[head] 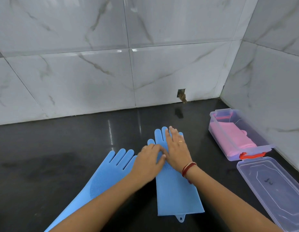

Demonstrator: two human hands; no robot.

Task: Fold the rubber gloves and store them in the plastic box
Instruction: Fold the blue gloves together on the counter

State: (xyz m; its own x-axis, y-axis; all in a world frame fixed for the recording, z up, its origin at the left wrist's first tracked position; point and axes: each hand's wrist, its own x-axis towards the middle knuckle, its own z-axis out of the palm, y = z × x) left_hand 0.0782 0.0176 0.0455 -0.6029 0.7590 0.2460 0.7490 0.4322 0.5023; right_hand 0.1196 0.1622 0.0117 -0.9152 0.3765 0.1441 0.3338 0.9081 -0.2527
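Note:
Two blue rubber gloves lie flat on the dark countertop. The right blue glove [174, 191] points away from me, its cuff with a hanging tab nearest me. My right hand [176, 148] presses flat on its palm and fingers. My left hand [148, 162] rests on the same glove's thumb side, fingers curled loosely. The left blue glove [103, 174] lies slanted under my left forearm. The clear plastic box [217, 129] stands open at the right and holds folded pink gloves [232, 136].
The box's clear lid [276, 186] lies on the counter just in front of the box, beside a red latch [251, 155]. Marble-tiled walls close off the back and right. A small hole [181, 95] is in the back wall.

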